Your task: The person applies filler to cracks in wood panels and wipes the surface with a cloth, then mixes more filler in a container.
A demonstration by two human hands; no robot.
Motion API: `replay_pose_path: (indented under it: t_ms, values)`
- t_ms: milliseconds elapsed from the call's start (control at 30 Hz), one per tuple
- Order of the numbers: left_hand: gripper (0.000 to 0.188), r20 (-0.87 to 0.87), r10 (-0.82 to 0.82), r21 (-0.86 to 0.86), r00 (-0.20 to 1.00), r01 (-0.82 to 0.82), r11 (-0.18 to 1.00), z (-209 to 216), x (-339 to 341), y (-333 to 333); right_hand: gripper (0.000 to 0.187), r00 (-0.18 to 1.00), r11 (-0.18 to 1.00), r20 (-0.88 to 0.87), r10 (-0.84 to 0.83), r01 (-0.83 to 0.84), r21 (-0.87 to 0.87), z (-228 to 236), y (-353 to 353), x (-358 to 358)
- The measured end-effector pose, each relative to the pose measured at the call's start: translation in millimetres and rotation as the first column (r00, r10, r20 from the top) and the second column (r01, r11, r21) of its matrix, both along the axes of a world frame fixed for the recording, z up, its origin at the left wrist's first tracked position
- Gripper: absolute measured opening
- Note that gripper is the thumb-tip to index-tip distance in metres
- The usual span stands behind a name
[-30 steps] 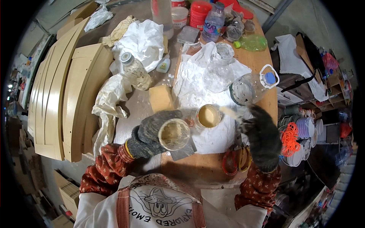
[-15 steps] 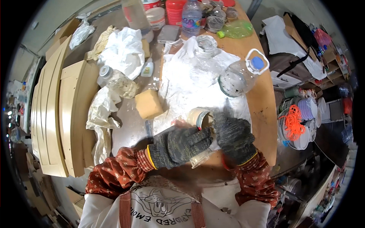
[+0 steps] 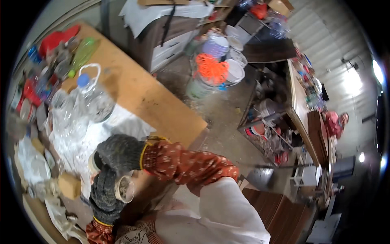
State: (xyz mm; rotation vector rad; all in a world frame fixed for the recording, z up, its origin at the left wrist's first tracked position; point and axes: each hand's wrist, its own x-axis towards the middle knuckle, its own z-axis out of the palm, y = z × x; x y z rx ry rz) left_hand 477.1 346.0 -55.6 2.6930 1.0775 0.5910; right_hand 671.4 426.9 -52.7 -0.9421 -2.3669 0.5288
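Note:
Both my hands wear dark grey knit gloves with yellow cuffs. My left hand (image 3: 106, 193) is closed around a cloudy plastic cup (image 3: 125, 189), whose dirty round end shows beside the palm. My right hand (image 3: 121, 152) rests against the left hand's fingertips. Its own fingers are curled, and whatever they may hold is hidden. Behind the hands, a pale round container (image 3: 94, 162) shows only in part. White plastic sheeting (image 3: 73, 146) lies under the work. A large clear bottle (image 3: 97, 101) with a blue cap and white handle stands on it.
A yellow sponge (image 3: 69, 186) lies left of my hands. Bottles and jars, including a green bottle (image 3: 84, 55), crowd the table's far end. Beyond the wooden table (image 3: 162, 107) stand buckets with orange cord (image 3: 211, 68) and a cluttered shelf (image 3: 272, 110). Another person (image 3: 334, 124) is far right.
The view has swung to the right, so the table and my hands now sit at the left. The buckets, shelf and other person have come further into view. My hands remain close together.

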Motion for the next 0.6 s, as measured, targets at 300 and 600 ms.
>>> replay_pose_path:
  t_ms: [300, 600]
  values:
    - [0.061, 0.047, 0.006, 0.006, 0.999, -0.006, 1.0, 13, 5, -6, 0.013, 0.963, 0.981, -0.242, -0.119, 0.152, 0.123, -32, -6, -12]
    - [0.062, 0.107, 0.013, -0.084, 0.994, -0.003, 0.996, 20, -2, -9, 0.016, 0.973, 0.974, -0.082, -0.218, 0.222, 0.038, -16, -13, -6]
